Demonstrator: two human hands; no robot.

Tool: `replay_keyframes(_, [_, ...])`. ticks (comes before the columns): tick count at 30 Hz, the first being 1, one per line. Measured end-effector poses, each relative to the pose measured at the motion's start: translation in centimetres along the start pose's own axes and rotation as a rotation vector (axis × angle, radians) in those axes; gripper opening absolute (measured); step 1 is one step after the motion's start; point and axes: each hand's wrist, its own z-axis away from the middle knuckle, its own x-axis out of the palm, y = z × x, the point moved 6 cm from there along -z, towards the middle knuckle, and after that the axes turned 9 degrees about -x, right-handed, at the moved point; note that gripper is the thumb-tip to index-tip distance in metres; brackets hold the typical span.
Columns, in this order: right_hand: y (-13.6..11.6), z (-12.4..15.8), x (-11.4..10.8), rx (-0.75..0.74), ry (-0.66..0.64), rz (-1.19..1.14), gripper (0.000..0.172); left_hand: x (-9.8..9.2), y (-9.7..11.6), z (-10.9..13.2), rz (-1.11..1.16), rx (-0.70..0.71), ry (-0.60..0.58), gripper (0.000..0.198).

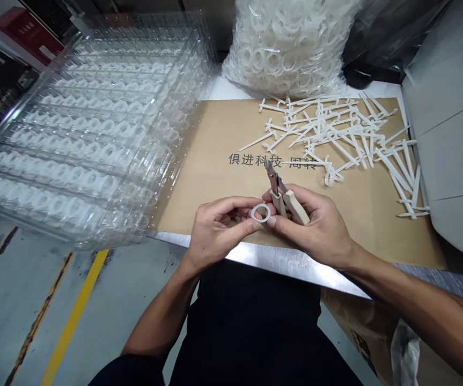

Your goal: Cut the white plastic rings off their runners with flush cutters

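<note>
Bare cardboard gives passage between the clear tray stack and scattered white pieces, the left hand obstructing in front, a full bag behind.

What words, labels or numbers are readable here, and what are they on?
"俱进科技 周转": black print on the flat brown cardboard sheet, with a thin white plastic stem crossing its end.
Red, boxy object, upper left: pale marks, too small and blurred to read.
Brown, cardboard-like piece, lower right: dark print, unreadable.
</note>
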Motion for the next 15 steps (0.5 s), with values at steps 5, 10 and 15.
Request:
replay_keyframes(5, [0.01, 0.02, -0.01, -0.005, 0.006, -0.011, 0.014, 0.06, 0.35, -0.11, -0.028, 0.013, 0.0, 0.027])
replay_keyframes(10, [0.32, 0.11, 0.08, 0.005, 0.002, -0.038, 0.011, 0.07, 0.42, -0.23, -0.045, 0.022, -0.021, 0.028])
replay_keyframes(15, [0.79, 0.25, 0.21, 0.043, -0.018, -0.103, 0.012, -0.1, -0.07, -0.2, -0.052, -0.029, -0.003, 0.028])
